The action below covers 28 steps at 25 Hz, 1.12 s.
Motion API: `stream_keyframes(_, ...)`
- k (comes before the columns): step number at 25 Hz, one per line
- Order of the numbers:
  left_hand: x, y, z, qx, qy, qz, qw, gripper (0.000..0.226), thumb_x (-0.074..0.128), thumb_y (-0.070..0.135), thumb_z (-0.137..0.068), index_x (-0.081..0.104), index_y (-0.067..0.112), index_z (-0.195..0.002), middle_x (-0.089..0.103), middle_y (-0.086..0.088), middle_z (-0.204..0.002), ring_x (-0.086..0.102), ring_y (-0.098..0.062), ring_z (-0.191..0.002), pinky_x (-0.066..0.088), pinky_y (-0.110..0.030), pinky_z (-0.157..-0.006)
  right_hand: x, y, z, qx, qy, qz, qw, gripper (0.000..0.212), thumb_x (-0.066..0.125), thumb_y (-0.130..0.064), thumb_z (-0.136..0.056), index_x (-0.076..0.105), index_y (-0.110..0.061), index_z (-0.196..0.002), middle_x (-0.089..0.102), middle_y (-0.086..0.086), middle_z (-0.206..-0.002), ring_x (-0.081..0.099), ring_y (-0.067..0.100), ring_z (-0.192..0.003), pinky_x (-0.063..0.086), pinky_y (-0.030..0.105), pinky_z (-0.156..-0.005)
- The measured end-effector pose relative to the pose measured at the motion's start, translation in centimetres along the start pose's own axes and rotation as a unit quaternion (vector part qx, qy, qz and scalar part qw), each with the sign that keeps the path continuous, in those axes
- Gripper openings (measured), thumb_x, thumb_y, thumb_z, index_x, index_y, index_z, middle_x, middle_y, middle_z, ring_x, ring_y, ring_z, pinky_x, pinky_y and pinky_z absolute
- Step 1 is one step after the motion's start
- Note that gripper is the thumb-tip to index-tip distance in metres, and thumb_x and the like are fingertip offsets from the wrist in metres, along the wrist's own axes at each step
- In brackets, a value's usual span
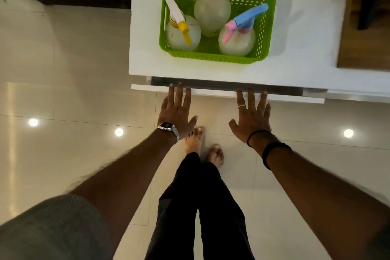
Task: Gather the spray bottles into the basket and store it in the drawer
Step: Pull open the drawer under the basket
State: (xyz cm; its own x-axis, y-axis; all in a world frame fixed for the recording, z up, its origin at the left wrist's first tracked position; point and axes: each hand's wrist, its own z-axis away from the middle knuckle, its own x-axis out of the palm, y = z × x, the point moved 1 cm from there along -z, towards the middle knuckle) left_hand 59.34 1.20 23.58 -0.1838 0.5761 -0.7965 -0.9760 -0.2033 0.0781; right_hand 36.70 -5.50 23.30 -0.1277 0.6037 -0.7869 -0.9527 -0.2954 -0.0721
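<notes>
Both arms reach straight out from the bottom of the frame toward the middle. The left hand (pixel 176 110) is flat with its fingers spread, and its fingertips rest on the top edge of the drawer (pixel 211 91) front. The right hand (pixel 252 114) is flat and spread the same way, with its fingertips on that same edge, further to the right. Neither hand is wrapped around anything. The drawer is pulled out only a little, showing a thin dark gap under the white counter (pixel 295 65).

The green basket (pixel 213 56) sits on the counter in the upper middle of the frame. Three spray bottles stand in it. The one with the yellow trigger (pixel 182 34) is on the left. The one with the red collar (pixel 212 9) is at the back. The one with the blue and pink top (pixel 237 41) is on the right.
</notes>
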Motion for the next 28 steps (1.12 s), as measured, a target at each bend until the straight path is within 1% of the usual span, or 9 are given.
stream_keyframes(2, -0.3, 0.1, 0.2, 0.0, -0.011, -0.015, 1.0, 0.094, 0.041, 0.06, -0.094, -0.01, 0.015, -0.16, -0.012, -0.015, -0.169, -0.013, -0.039, -0.155, 0.037, -0.051, -0.114, 0.2, 0.1, 0.2, 0.002, -0.002, 0.002, 1.0, 0.096, 0.053, -0.051, -0.087, -0.007, -0.028, -0.158, -0.006, 0.009, -0.167, -0.012, 0.049, -0.149, 0.014, 0.069, -0.116)
stream_keyframes(3, -0.4, 0.0, 0.5, 0.0, -0.018, -0.016, 1.0, 0.093, 0.04, 0.06, -0.095, -0.01, 0.015, -0.16, -0.011, -0.014, -0.169, -0.012, -0.038, -0.156, 0.042, -0.052, -0.109, 0.2, 0.1, 0.3, 0.005, -0.006, 0.003, 1.0, 0.094, 0.052, -0.052, -0.088, -0.007, -0.028, -0.158, -0.006, 0.008, -0.167, -0.012, 0.048, -0.149, 0.015, 0.069, -0.116)
stream_keyframes(5, -0.6, -0.1, 0.9, -0.004, -0.04, -0.024, 0.999, 0.091, 0.038, 0.06, -0.096, -0.01, 0.017, -0.16, -0.012, -0.011, -0.169, -0.012, -0.036, -0.156, 0.045, -0.054, -0.107, 0.4, -0.1, 0.8, 0.004, -0.011, 0.006, 1.0, 0.093, 0.051, -0.052, -0.088, -0.005, -0.028, -0.158, -0.006, 0.007, -0.167, -0.01, 0.048, -0.15, 0.018, 0.068, -0.115)
stream_keyframes(8, -0.5, -0.3, 1.9, -0.005, -0.063, -0.027, 0.998, 0.091, 0.038, 0.06, -0.096, -0.013, 0.019, -0.159, -0.016, -0.008, -0.169, -0.014, -0.034, -0.156, 0.045, -0.055, -0.108, 1.0, 0.0, 1.9, -0.005, -0.014, 0.014, 1.0, 0.094, 0.05, -0.052, -0.088, -0.007, -0.028, -0.158, -0.009, 0.006, -0.167, -0.009, 0.047, -0.15, 0.019, 0.068, -0.114)
stream_keyframes(13, 1.1, -0.4, 4.0, 0.013, -0.068, -0.022, 0.997, 0.096, 0.043, 0.059, -0.094, -0.017, 0.02, -0.159, -0.023, -0.006, -0.168, -0.019, -0.033, -0.155, 0.046, -0.053, -0.107, 2.7, 1.1, 3.8, 0.001, 0.002, 0.009, 1.0, 0.101, 0.057, -0.048, -0.086, -0.012, -0.026, -0.157, -0.014, 0.009, -0.167, -0.01, 0.037, -0.153, 0.015, 0.063, -0.119)
stream_keyframes(18, 2.5, -0.5, 5.8, 0.025, -0.059, -0.019, 0.998, 0.099, 0.047, 0.057, -0.093, -0.017, 0.019, -0.159, -0.025, -0.006, -0.167, -0.019, -0.033, -0.155, 0.049, -0.052, -0.103, 3.6, 0.5, 5.3, 0.017, -0.006, -0.002, 1.0, 0.098, 0.056, -0.046, -0.088, -0.009, -0.024, -0.158, -0.013, 0.012, -0.166, -0.01, 0.038, -0.153, 0.017, 0.062, -0.118)
stream_keyframes(22, 3.3, -0.7, 7.6, 0.02, -0.09, 0.005, 0.996, 0.102, 0.048, 0.057, -0.092, -0.02, 0.016, -0.157, -0.028, -0.002, -0.166, -0.022, -0.029, -0.155, 0.048, -0.052, -0.105, 4.3, -0.5, 7.0, 0.033, -0.038, -0.018, 0.999, 0.095, 0.055, -0.046, -0.09, -0.006, -0.02, -0.158, -0.013, 0.014, -0.166, -0.011, 0.039, -0.152, 0.017, 0.061, -0.119)
stream_keyframes(25, 3.7, -0.9, 9.1, 0.014, -0.105, 0.031, 0.994, 0.1, 0.047, 0.053, -0.092, -0.02, 0.017, -0.158, -0.026, 0.0, -0.167, -0.022, -0.026, -0.155, 0.047, -0.052, -0.106, 4.8, -0.7, 8.4, 0.031, -0.055, -0.004, 0.998, 0.094, 0.054, -0.047, -0.091, -0.004, -0.017, -0.159, -0.008, 0.017, -0.166, -0.009, 0.041, -0.152, 0.018, 0.06, -0.119)
stream_keyframes(28, 4.0, -0.6, 10.1, 0.025, -0.118, 0.012, 0.993, 0.097, 0.046, 0.055, -0.094, -0.015, 0.018, -0.159, -0.015, -0.004, -0.169, -0.013, -0.03, -0.157, 0.043, -0.052, -0.108, 5.4, -0.7, 9.8, 0.029, -0.061, 0.006, 0.998, 0.092, 0.053, -0.048, -0.091, -0.001, -0.017, -0.159, -0.004, 0.018, -0.166, -0.006, 0.041, -0.152, 0.021, 0.059, -0.119)
